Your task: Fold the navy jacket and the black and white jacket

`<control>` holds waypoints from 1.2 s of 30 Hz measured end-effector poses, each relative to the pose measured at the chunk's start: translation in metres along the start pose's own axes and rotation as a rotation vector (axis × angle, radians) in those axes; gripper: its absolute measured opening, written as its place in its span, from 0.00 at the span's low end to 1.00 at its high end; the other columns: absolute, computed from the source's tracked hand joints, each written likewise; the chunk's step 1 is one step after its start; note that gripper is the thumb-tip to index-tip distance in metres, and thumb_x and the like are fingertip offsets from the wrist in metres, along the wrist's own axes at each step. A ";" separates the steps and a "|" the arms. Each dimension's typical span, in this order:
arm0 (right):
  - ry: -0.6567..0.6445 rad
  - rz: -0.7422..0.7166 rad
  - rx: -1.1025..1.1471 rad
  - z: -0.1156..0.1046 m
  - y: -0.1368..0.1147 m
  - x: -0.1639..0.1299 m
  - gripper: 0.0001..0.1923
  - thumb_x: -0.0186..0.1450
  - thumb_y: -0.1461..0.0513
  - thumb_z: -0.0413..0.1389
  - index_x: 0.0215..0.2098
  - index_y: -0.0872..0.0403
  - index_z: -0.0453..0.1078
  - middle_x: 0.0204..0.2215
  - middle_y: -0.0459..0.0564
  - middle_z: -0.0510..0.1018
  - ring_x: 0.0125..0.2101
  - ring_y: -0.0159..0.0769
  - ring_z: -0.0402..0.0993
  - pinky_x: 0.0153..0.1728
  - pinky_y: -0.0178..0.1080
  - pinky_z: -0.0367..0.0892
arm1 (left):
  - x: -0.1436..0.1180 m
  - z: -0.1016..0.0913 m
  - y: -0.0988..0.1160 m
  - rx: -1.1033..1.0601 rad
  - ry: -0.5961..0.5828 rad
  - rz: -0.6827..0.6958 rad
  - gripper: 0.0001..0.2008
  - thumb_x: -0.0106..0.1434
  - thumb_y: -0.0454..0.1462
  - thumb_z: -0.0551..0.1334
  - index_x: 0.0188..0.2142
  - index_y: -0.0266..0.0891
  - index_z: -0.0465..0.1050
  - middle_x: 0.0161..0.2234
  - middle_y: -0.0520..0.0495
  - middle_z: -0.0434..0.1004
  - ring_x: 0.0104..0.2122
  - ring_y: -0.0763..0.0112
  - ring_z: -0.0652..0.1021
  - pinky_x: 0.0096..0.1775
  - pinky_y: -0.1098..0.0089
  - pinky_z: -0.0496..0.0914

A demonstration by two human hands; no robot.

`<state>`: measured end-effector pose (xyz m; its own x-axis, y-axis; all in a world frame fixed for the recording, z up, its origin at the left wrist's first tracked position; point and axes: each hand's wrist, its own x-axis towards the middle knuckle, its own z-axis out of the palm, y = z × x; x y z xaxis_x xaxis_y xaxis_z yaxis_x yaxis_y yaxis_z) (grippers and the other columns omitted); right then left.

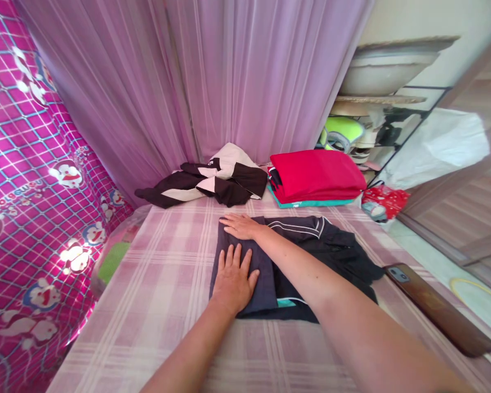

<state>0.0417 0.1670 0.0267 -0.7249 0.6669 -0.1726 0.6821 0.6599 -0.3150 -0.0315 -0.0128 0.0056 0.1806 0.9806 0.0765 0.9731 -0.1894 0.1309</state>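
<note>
On a plaid cloth (163,262) lies a partly folded dark garment (267,273) beneath a person's left hand (234,281), fingers spread, and right hand (240,226), laid flat, while a clear bag (129,229) with something green (113,261) inside sits beside the cloth's left edge and a pale basin (382,75), contents hidden, stands on a rack (424,114).

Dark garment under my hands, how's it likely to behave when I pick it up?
The dark garment is probably floppy, since its right part lies in loose wrinkles. The folded left part, flat under your left hand and right hand, could fall open if lifted by one edge.
</note>
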 end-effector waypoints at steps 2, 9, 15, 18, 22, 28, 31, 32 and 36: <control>0.012 -0.006 -0.010 0.005 0.002 0.001 0.26 0.73 0.52 0.40 0.69 0.42 0.54 0.70 0.48 0.52 0.69 0.42 0.44 0.66 0.57 0.42 | 0.000 0.001 0.001 0.003 0.004 -0.008 0.30 0.70 0.51 0.46 0.68 0.45 0.57 0.68 0.40 0.55 0.68 0.49 0.55 0.65 0.43 0.50; 0.156 -0.019 -0.119 0.006 -0.007 -0.008 0.26 0.74 0.52 0.41 0.67 0.47 0.58 0.68 0.52 0.57 0.68 0.45 0.48 0.66 0.59 0.42 | 0.001 -0.002 0.004 0.008 -0.028 -0.022 0.30 0.71 0.51 0.45 0.67 0.43 0.57 0.68 0.39 0.55 0.68 0.48 0.55 0.66 0.44 0.50; 0.332 0.081 -0.102 -0.005 0.004 -0.077 0.24 0.73 0.55 0.45 0.65 0.50 0.62 0.66 0.56 0.62 0.66 0.44 0.55 0.65 0.56 0.47 | 0.007 -0.018 -0.012 -0.137 -0.087 0.005 0.27 0.69 0.49 0.50 0.65 0.45 0.62 0.68 0.43 0.57 0.68 0.53 0.55 0.66 0.46 0.51; 0.370 0.094 -0.072 0.000 0.012 -0.132 0.25 0.71 0.55 0.49 0.64 0.50 0.63 0.66 0.56 0.62 0.66 0.44 0.56 0.65 0.55 0.48 | 0.018 -0.029 -0.044 -0.342 0.007 -0.055 0.23 0.69 0.43 0.51 0.61 0.43 0.68 0.66 0.43 0.62 0.65 0.60 0.63 0.64 0.56 0.59; 0.424 0.098 -0.048 0.017 0.011 -0.189 0.24 0.71 0.55 0.50 0.64 0.51 0.65 0.65 0.57 0.64 0.65 0.46 0.58 0.64 0.56 0.53 | 0.037 -0.034 -0.087 -0.546 0.053 -0.388 0.23 0.65 0.43 0.58 0.57 0.38 0.69 0.56 0.39 0.74 0.53 0.59 0.76 0.54 0.60 0.70; 0.486 0.123 -0.031 0.040 -0.008 -0.221 0.24 0.71 0.55 0.50 0.63 0.50 0.65 0.64 0.57 0.65 0.64 0.46 0.59 0.63 0.57 0.54 | 0.050 -0.036 -0.094 -0.787 -0.198 -0.571 0.19 0.60 0.47 0.63 0.42 0.35 0.76 0.34 0.43 0.82 0.32 0.64 0.81 0.32 0.70 0.73; 0.475 0.137 -0.027 0.044 -0.020 -0.224 0.24 0.71 0.55 0.50 0.64 0.50 0.64 0.65 0.57 0.64 0.65 0.45 0.59 0.64 0.57 0.53 | 0.049 -0.039 -0.088 -0.821 -0.225 -0.566 0.15 0.59 0.47 0.63 0.34 0.37 0.76 0.26 0.47 0.79 0.29 0.67 0.79 0.28 0.72 0.71; 0.468 0.142 -0.027 0.043 -0.024 -0.223 0.24 0.71 0.55 0.50 0.64 0.50 0.64 0.65 0.57 0.64 0.65 0.45 0.58 0.64 0.57 0.53 | 0.049 -0.040 -0.086 -0.831 -0.231 -0.564 0.14 0.58 0.46 0.63 0.33 0.37 0.75 0.25 0.48 0.78 0.28 0.68 0.79 0.28 0.73 0.70; 0.434 0.153 -0.031 0.041 -0.044 -0.217 0.24 0.71 0.55 0.50 0.64 0.51 0.64 0.65 0.57 0.64 0.65 0.46 0.57 0.64 0.58 0.52 | 0.048 -0.042 -0.083 -0.842 -0.202 -0.565 0.10 0.57 0.43 0.64 0.32 0.38 0.72 0.25 0.49 0.77 0.27 0.70 0.77 0.27 0.74 0.68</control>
<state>0.1645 -0.0212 0.0396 -0.5125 0.8365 0.1941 0.7858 0.5480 -0.2868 -0.1097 0.0483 0.0397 -0.1759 0.9129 -0.3683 0.5221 0.4037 0.7513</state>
